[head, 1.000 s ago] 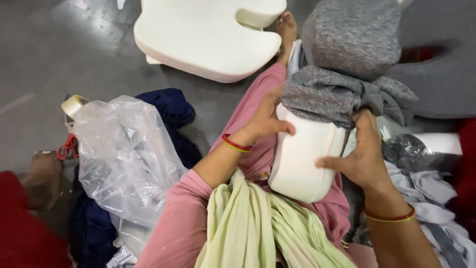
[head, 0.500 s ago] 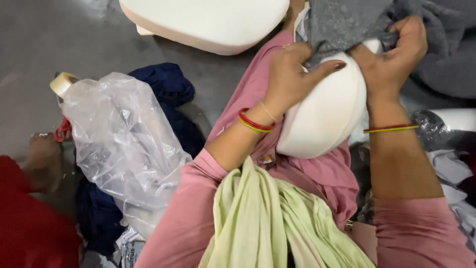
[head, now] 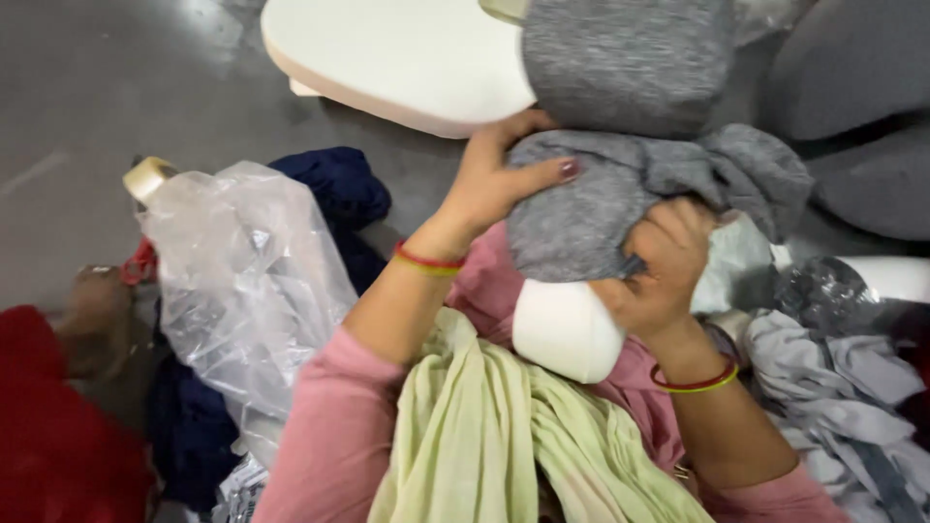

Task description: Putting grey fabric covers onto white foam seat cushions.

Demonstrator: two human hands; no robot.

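While bunched grey cover (head: 620, 194) half-sheathes white foam cushion (head: 567, 329), both hands grip.

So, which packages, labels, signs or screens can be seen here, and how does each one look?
Clear plastic bag: left of the person's left arm, crumpled, see-through, partly over dark blue cloth.
Roll of tape: at the bag's upper left, round, beige.
No labels, signs or screens show.
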